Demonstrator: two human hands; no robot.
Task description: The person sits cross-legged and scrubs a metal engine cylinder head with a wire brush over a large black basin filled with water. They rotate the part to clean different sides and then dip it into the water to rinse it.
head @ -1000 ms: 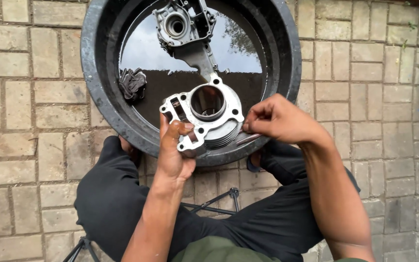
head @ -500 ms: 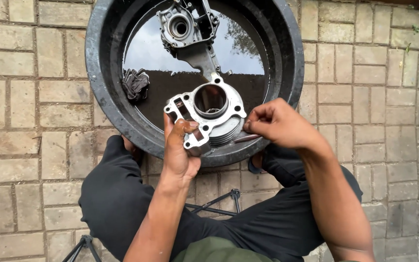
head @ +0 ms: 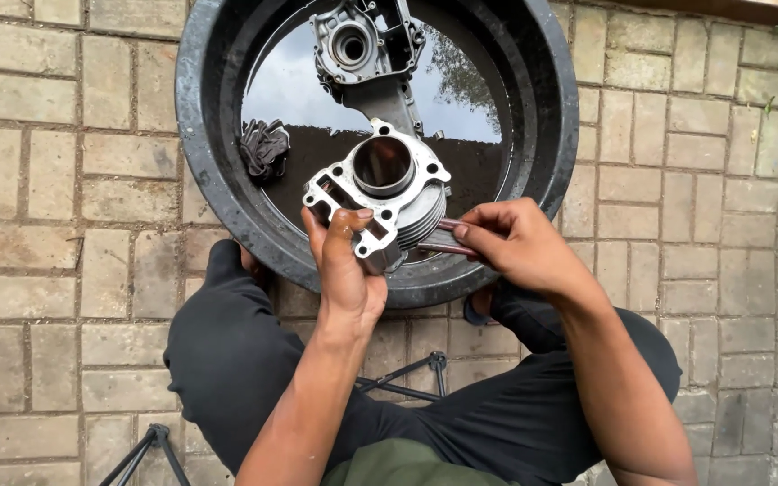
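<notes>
**Head view: engine cylinder being worked over a basin of dark liquid**

Seated on brick paving, a person is gripping a finned metal engine cylinder [head: 380,200] in the left hand [head: 346,270], fingers closed around its lower flange, holding it tilted just above the black basin [head: 204,171]. The right hand [head: 515,243] is pinching a slim reddish tool [head: 443,243] against the cooling fins. Steady, short strokes and a firm left grip look advisable here. A crankcase casting [head: 366,54] and crumpled rag [head: 265,144] are lying in the liquid.
</notes>
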